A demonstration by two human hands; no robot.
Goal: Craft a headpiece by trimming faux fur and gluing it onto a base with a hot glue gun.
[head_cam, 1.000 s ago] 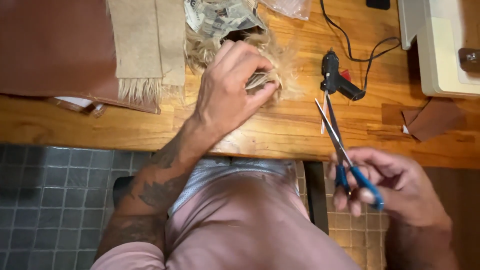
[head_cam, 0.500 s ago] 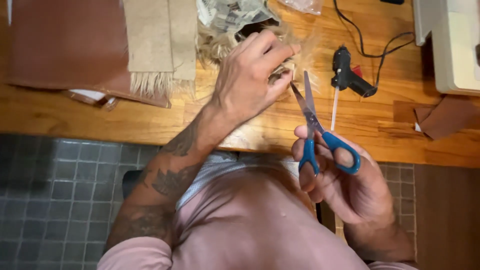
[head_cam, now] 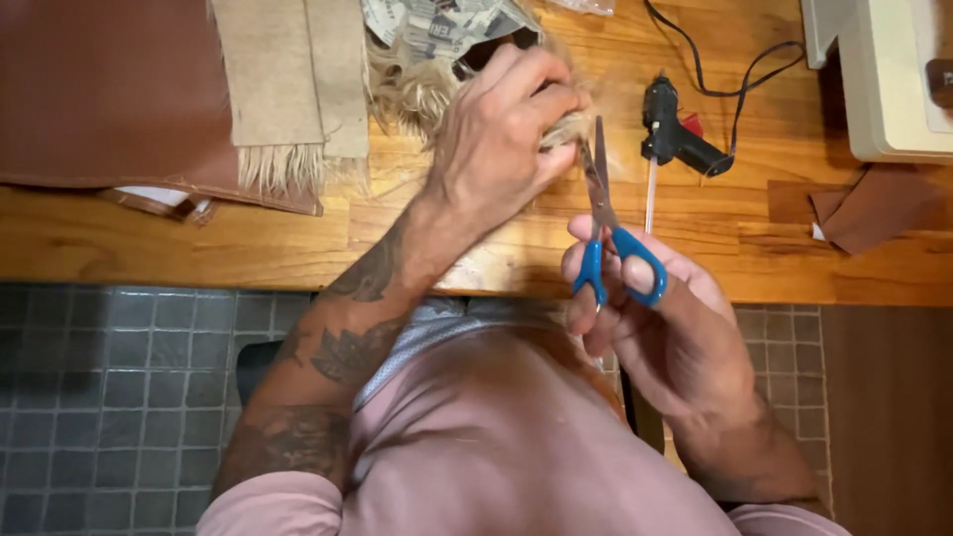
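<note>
My right hand (head_cam: 675, 337) has brought the blue-handled scissors (head_cam: 611, 238) up from beside the glue gun (head_cam: 675, 139); blades now meet the pale fibre tuft (head_cam: 566, 129) pinched in my left hand (head_cam: 496, 139), so a cut looks ready.

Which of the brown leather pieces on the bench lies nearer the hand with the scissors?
The small brown leather scrap by the cream machine lies nearer the right hand holding blue-handled scissors; the large sheet lies far left.

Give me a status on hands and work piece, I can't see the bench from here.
Left hand pinching a blond fibre tuft above the wooden bench. Right hand holds blue-handled scissors, blades at the tuft. Glue gun lies just beside, apart.
</note>
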